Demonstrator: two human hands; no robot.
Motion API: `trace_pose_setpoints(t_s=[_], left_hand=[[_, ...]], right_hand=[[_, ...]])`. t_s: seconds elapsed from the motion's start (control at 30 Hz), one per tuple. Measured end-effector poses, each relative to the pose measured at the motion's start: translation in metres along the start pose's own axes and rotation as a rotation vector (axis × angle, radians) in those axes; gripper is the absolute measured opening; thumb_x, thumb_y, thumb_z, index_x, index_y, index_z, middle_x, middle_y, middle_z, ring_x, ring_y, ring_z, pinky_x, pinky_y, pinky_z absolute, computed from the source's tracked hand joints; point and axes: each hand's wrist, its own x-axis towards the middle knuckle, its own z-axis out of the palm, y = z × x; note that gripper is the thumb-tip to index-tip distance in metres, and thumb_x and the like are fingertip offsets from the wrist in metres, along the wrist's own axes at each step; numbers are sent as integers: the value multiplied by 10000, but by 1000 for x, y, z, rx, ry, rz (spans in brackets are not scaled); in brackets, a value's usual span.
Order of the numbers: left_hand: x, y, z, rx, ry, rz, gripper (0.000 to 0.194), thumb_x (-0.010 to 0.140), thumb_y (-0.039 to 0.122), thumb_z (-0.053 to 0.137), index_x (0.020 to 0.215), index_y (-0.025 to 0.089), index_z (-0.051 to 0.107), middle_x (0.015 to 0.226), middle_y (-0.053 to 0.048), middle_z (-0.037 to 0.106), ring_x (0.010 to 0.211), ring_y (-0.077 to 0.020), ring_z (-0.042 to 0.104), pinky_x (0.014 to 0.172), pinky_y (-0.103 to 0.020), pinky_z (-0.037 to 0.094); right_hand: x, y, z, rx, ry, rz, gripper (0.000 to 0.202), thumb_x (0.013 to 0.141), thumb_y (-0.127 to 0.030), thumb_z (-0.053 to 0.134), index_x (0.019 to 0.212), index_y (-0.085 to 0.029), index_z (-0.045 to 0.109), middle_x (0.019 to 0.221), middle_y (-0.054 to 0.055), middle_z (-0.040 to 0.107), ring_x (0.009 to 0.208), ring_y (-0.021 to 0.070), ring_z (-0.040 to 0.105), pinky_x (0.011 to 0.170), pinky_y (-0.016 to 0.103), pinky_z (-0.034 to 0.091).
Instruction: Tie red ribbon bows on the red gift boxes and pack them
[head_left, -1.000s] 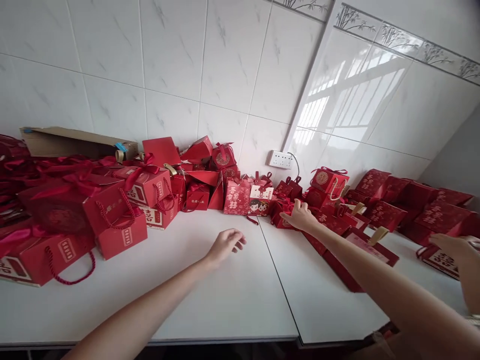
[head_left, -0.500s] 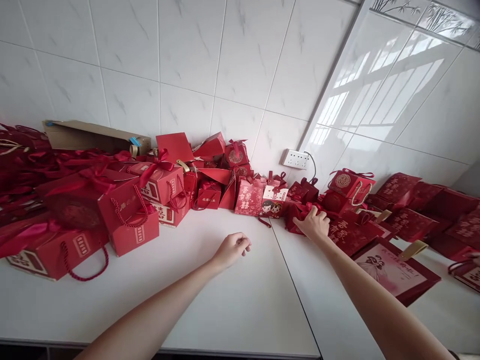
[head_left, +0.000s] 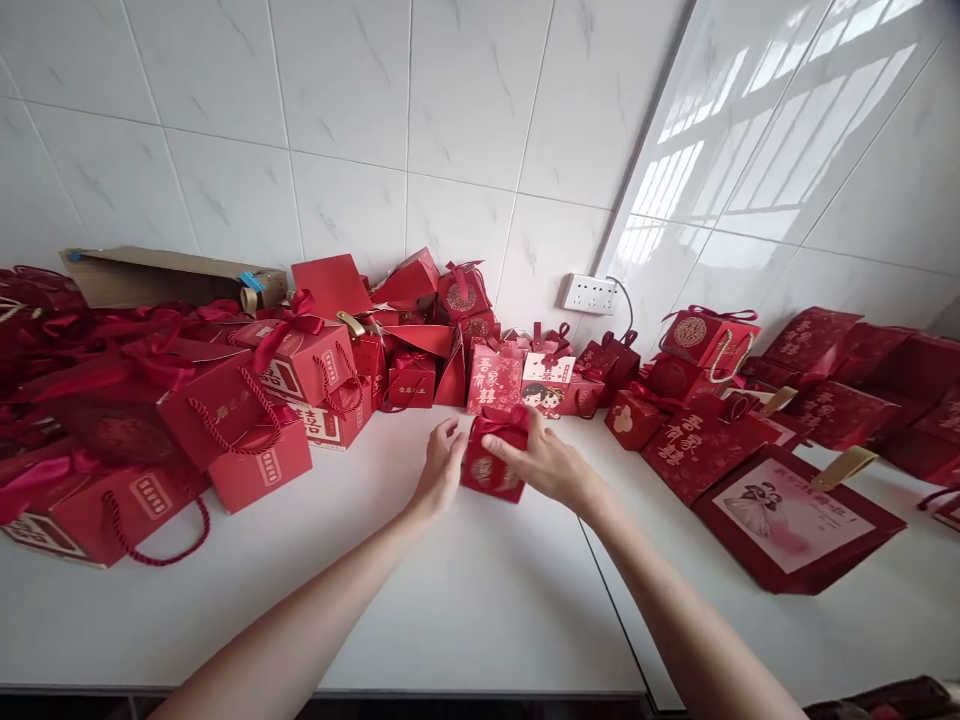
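A small red gift box with a gold emblem on its front and a red ribbon bow on top is in front of me, near the middle of the white counter. My right hand grips it from the right, thumb across the front and fingers around the far side near the top. At its left side is my left hand, fingers curved and thumb apart, holding nothing; whether it touches the box I cannot tell. Just behind stand a pink-red box with gold characters and a box with two cartoon faces.
Red boxes with rope handles are heaped at left, before a cardboard carton. More red boxes stack at right, near a dark red bag with a couple picture. A power strip is against the tiled wall.
My right hand has brought the small gift box from the right-hand group to the middle of the counter. My left hand has opened and come up beside it. The view has shifted slightly.
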Motion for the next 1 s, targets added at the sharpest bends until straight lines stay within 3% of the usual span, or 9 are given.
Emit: trace_pose_setpoints(t_s=[0.13,0.23,0.37,0.53,0.67,0.77,0.87,1.0], left_hand=[[4,0,-5,-115,-90,82,459,834,518,435,1166,201,423,1226,-98,545,1145,-239,521,951,-370,425],[4,0,-7,-82,-178,105,463,802,490,524,1149,197,433,1216,-101,550,1125,-244,529,951,-378,418],[7,2,-13,-39,-256,112,473,779,486,551,1123,179,446,1125,-106,592,1046,-252,568,920,-400,428],[11,5,-23,56,-278,115,502,778,548,532,1124,192,454,1136,-102,594,1065,-262,567,918,-410,432],[11,10,-29,309,-274,170,666,698,583,620,1203,212,395,1181,-101,566,1083,-271,554,926,-414,429],[10,17,-32,454,-275,205,657,682,574,646,1182,214,417,1151,-89,588,1078,-269,559,908,-400,443],[15,20,-38,486,-329,228,620,686,561,654,1160,223,440,1176,-82,590,1074,-258,573,870,-371,468],[28,11,-47,404,-336,180,556,652,536,697,1056,218,485,1118,-75,618,928,-229,634,743,-324,502]], right_hand=[[13,11,7,268,121,91,517,867,-629,302,1027,-195,532,780,91,636,810,282,616,690,356,419],[20,30,26,541,169,24,443,870,-609,314,811,-211,500,677,26,569,668,199,556,632,316,403],[14,44,48,827,107,-3,361,804,-580,492,860,-225,456,657,-35,501,556,135,487,556,283,400],[11,41,45,1051,68,23,399,750,-563,590,826,-236,374,685,-57,505,538,113,519,536,276,437],[12,40,36,1067,-81,23,460,697,-596,638,704,-208,391,667,-32,536,595,132,579,589,299,487],[13,44,32,1090,-255,28,487,639,-613,680,655,-178,462,668,-1,581,642,143,597,667,326,509],[16,51,33,1158,-349,18,458,654,-583,690,647,-150,541,661,2,593,630,115,569,677,303,494],[21,61,40,1332,-376,52,376,686,-505,705,630,-153,584,622,-14,581,623,102,554,655,269,472]])
